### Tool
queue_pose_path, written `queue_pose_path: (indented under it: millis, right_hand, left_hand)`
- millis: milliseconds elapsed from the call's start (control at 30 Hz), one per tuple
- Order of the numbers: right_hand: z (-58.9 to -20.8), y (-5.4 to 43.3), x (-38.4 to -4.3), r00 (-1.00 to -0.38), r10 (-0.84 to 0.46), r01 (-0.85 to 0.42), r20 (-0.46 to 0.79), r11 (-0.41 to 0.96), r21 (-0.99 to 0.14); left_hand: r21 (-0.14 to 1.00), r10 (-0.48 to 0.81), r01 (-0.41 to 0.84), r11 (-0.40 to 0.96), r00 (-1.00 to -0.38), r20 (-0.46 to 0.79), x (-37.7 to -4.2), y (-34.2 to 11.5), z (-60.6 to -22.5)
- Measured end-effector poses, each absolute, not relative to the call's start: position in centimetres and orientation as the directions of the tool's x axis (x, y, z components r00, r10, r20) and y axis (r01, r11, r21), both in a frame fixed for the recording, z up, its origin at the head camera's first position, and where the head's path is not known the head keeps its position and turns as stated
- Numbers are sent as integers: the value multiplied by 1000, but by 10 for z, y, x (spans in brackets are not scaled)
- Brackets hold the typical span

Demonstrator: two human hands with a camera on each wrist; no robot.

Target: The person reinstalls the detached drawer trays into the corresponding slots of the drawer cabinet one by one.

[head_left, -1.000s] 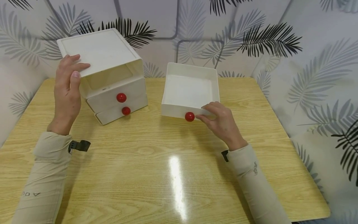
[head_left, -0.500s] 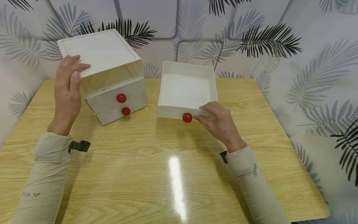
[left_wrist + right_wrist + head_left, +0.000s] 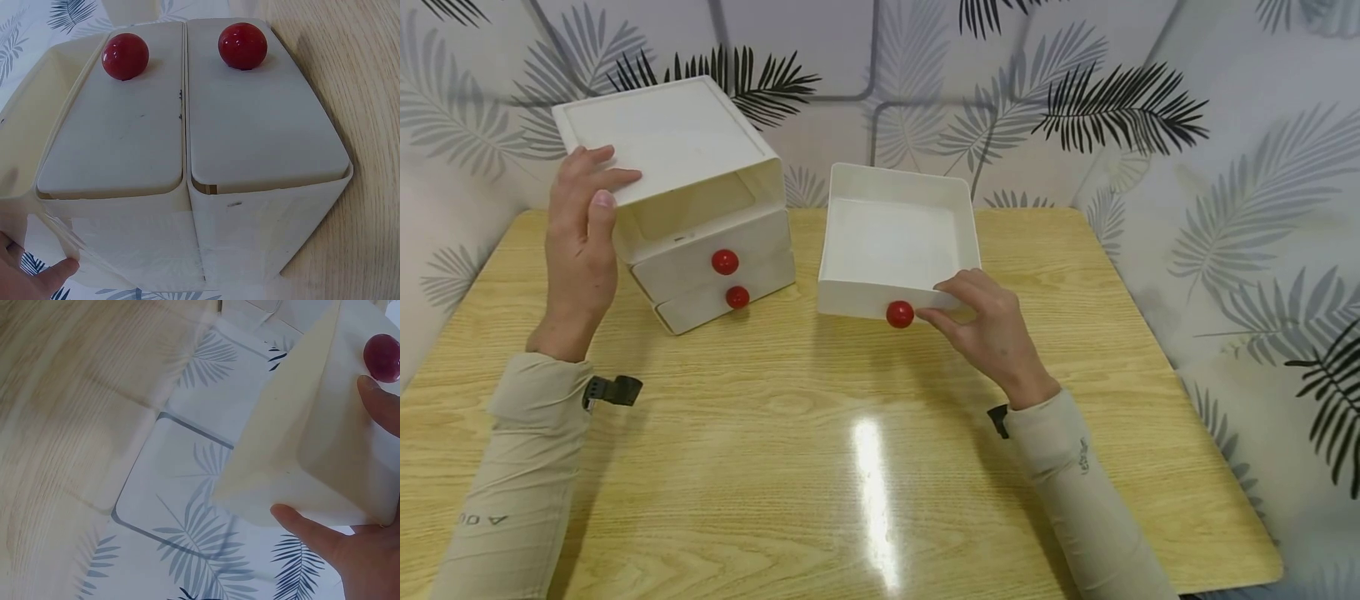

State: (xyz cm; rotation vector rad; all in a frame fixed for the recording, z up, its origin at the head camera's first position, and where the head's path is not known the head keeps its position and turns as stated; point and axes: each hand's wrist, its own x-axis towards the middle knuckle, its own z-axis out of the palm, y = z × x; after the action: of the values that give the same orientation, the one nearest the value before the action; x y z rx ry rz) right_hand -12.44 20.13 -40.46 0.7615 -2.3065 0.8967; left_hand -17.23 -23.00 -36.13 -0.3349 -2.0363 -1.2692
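At the left of the head view stands a white drawer cabinet [image 3: 670, 133] with an open top slot and two closed drawers below. Each of these has a red round knob, such as the upper knob [image 3: 725, 262]. My left hand [image 3: 580, 242] rests on the cabinet's front left corner, fingers on its top. A white drawer [image 3: 891, 242] with nothing in it is to the right of the cabinet, apart from it and seemingly raised off the table. My right hand [image 3: 992, 329] grips its front wall, thumb outside beside the red knob [image 3: 900, 314], fingers over the rim.
Both things are over a wood-grain table [image 3: 760, 467], towards its far edge. Behind it rises a wall covering [image 3: 1120, 108] with a leaf pattern. The cabinet's side [image 3: 131, 244] shows in the left wrist view.
The right hand has moved the drawer a little to the left, closer to the cabinet. The left hand and the cabinet have stayed where they were.
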Motion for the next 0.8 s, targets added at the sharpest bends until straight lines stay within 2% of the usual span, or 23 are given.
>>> queue_pose_path:
  millis: [233, 800]
  right_hand:
    - [-403, 201, -120, -687, -300, -669, 661, 615, -417]
    - [-396, 195, -112, -619, -334, -740, 711, 553, -384]
  left_hand:
    - [680, -144, 550, 486, -716, 683, -166, -225, -359]
    - [683, -148, 537, 495, -723, 675, -168, -228, -363]
